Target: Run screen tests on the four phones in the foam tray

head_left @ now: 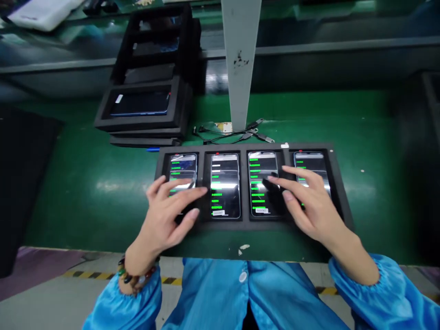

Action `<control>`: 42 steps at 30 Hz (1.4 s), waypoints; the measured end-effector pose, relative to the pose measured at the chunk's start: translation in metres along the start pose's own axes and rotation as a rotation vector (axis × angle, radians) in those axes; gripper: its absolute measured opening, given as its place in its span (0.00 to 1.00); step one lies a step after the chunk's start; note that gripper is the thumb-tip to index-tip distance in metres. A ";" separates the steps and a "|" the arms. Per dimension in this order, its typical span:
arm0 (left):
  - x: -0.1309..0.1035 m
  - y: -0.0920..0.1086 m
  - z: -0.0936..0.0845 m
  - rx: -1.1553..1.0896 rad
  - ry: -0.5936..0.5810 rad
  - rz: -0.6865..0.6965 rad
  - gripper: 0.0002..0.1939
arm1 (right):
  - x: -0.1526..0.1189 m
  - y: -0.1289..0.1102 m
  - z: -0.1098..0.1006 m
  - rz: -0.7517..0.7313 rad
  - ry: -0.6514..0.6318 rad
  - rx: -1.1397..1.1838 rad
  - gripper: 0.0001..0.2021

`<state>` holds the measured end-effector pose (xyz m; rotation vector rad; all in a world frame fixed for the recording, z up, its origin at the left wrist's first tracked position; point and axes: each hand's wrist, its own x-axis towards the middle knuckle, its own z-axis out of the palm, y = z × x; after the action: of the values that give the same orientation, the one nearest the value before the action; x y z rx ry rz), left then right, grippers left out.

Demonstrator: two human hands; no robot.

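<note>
Several smartphones lie face up in the slots of a black foam tray [245,224], their lit screens showing rows of green text. My left hand [169,210] spreads its fingers over the leftmost phone [184,160], its index fingertip near the edge of the second phone [225,197]. My right hand [311,201] reaches with its index fingertip onto or just above the screen of the third phone [257,183]; contact is hard to tell. Its palm and other fingers partly cover the rightmost phone [309,159]. Neither hand holds anything.
Behind the tray at left stands a stack of black foam trays [144,123] with phones inside. Short black cables [233,135] lie by the foot of a grey post [241,59]. A blue pen [153,150] pokes out beside the tray. Dark blocks [24,174] flank the green bench [103,201].
</note>
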<state>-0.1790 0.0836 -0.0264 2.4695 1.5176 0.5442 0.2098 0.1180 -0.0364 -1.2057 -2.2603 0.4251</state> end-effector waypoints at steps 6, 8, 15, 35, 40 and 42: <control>0.042 0.002 0.013 -0.016 -0.173 0.024 0.24 | -0.054 0.036 -0.032 0.251 0.134 -0.057 0.18; 0.051 -0.005 0.015 0.019 -0.166 -0.010 0.25 | -0.064 0.043 -0.035 0.273 0.106 -0.082 0.18; 0.075 0.013 0.013 0.031 -0.174 0.021 0.27 | -0.043 0.060 -0.029 0.328 0.066 -0.128 0.21; 0.115 0.065 0.034 -0.026 -0.258 0.154 0.29 | -0.095 0.037 -0.037 0.163 0.107 0.024 0.24; 0.071 0.037 0.005 0.005 -0.127 0.005 0.21 | -0.068 0.017 -0.019 0.056 0.051 0.066 0.27; 0.053 0.025 -0.001 -0.011 -0.141 -0.050 0.20 | -0.057 0.011 -0.012 0.003 0.025 0.078 0.27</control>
<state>-0.1376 0.1193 -0.0058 2.3990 1.5126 0.3605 0.2499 0.0770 -0.0498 -1.1694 -2.2004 0.4918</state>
